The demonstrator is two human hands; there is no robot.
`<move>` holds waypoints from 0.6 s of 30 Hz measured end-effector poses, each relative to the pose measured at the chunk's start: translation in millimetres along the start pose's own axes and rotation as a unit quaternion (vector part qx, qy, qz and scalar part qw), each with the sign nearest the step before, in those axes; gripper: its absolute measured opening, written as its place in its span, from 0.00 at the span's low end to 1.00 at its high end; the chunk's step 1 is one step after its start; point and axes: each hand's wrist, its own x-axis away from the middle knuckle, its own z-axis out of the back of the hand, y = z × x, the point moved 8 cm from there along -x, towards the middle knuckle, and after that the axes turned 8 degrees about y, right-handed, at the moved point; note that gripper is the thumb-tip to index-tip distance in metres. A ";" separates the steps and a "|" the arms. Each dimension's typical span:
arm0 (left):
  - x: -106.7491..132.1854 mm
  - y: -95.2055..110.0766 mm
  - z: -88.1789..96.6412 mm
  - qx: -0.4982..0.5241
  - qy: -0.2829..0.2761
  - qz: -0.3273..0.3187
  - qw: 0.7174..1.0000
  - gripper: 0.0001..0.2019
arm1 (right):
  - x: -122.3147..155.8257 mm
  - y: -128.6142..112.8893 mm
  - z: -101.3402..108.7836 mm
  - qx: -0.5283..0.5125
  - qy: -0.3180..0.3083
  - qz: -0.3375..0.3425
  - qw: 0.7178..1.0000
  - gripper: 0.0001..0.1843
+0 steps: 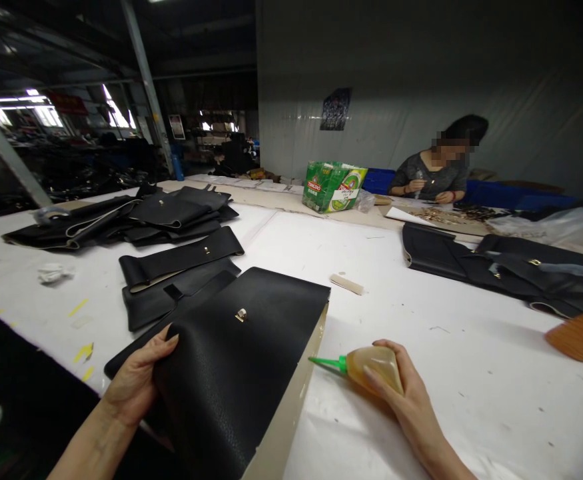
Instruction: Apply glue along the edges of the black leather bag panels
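Observation:
My left hand [138, 377] grips the left edge of a black leather panel [251, 353], thumb on top and the other fingers hidden beneath. A small gold metal fitting [241, 315] sits on the panel's upper part, and its pale inner side shows along the right edge. In my right hand [406, 393] is a squeeze bottle [374, 369] of amber liquid, fingers wrapped round its body. Its green nozzle points left, close to the panel's pale edge; I cannot tell whether the tip touches.
More black leather pieces [184, 260] lie behind the panel, with a larger pile [171, 210] farther left. Others [471, 260] rest at the right, near an orange-brown object [581, 333]. A green carton [332, 187] stands at the back. Across the table a co-worker [434, 173] handles small parts.

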 end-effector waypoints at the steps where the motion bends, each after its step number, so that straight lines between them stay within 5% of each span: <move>1: -0.5 0.0 1.4 0.000 0.002 -0.001 1.000 0.16 | 6.0 1.6 -5.3 -0.014 -0.029 -0.010 0.999 0.27; 4: -2.3 -0.7 4.7 0.005 0.004 -0.003 1.000 0.17 | 25.6 6.0 -20.2 -0.058 -0.117 -0.039 0.991 0.27; 10: -2.7 -1.4 4.8 0.006 0.004 0.005 1.000 0.16 | 9.8 3.9 2.9 0.027 -0.023 0.009 0.999 0.27; 15: -2.5 -0.5 4.7 0.011 0.005 0.004 1.000 0.18 | 20.3 2.9 -5.6 0.000 -0.086 0.013 0.996 0.26; 18: -2.8 -1.2 4.9 0.011 0.007 0.005 1.000 0.18 | 18.1 2.2 1.3 0.034 -0.050 0.042 0.997 0.25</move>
